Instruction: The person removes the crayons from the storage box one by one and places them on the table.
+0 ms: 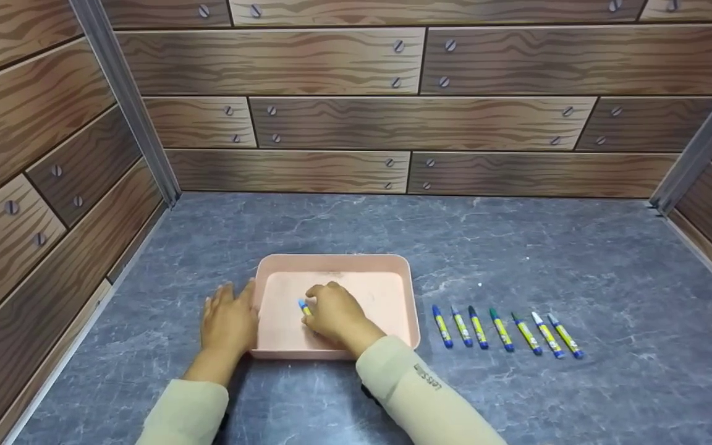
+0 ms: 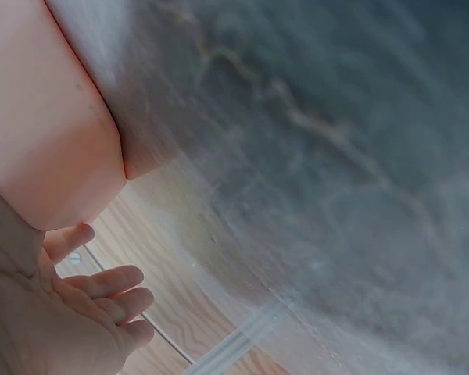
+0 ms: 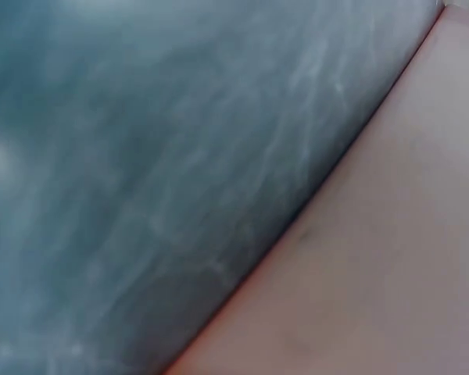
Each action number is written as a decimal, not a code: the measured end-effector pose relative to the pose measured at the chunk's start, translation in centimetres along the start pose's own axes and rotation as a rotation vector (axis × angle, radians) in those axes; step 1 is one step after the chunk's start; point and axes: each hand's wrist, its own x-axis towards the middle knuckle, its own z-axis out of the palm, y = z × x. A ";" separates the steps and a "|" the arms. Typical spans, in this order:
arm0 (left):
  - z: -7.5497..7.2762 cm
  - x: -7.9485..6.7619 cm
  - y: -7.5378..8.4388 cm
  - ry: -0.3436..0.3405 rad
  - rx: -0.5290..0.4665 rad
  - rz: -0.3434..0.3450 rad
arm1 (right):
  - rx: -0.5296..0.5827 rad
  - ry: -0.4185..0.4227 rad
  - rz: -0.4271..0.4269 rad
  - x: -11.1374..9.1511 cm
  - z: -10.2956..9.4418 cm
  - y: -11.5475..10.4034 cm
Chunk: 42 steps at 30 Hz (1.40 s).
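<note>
My right hand [image 1: 335,312] is over the pink tray [image 1: 387,290], its fingers pinching a crayon with a light blue tip [image 1: 305,306] and a yellow wrapper. Most of that crayon is hidden under the hand. At the tray's left side, my left hand [image 1: 229,318] touches the wall with its fingers pointing away from me. In the left wrist view the relaxed fingers [image 2: 113,281] extend past the tray's corner. The right wrist view shows only the tray's outer wall [image 3: 359,258] and the table, with the hand out of sight.
To the right of the tray, several crayons [image 1: 499,329] lie side by side in a row, slightly slanted, with blue, white, black and green tips among them. The grey marbled table [image 1: 343,222] is bounded by wood-patterned walls [image 1: 343,123] behind and at both sides.
</note>
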 end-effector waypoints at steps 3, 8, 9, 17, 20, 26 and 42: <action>0.0 -0.1 0.2 0.001 -0.002 0.003 | 0.010 0.000 -0.006 0.0 0.0 0.1; 0.1 -0.1 0.3 -0.001 0.001 0.008 | 0.035 -0.012 -0.021 0.0 0.0 0.2; 0.1 -0.1 0.3 -0.003 -0.001 0.007 | 0.042 -0.017 -0.023 0.0 0.0 0.3; 0.2 -0.1 0.3 -0.015 -0.007 0.003 | 0.185 -0.049 -0.010 -0.2 -0.3 1.0; 0.2 -0.1 0.3 -0.023 -0.003 0.003 | 0.219 -0.047 -0.007 -0.2 -0.7 1.2; -0.1 0.0 0.3 -0.045 0.001 -0.004 | 0.298 -0.021 -0.006 -0.1 -2.4 1.2; -0.3 0.0 0.0 -0.054 0.006 -0.014 | 0.558 0.078 0.057 -1.3 -7.9 5.4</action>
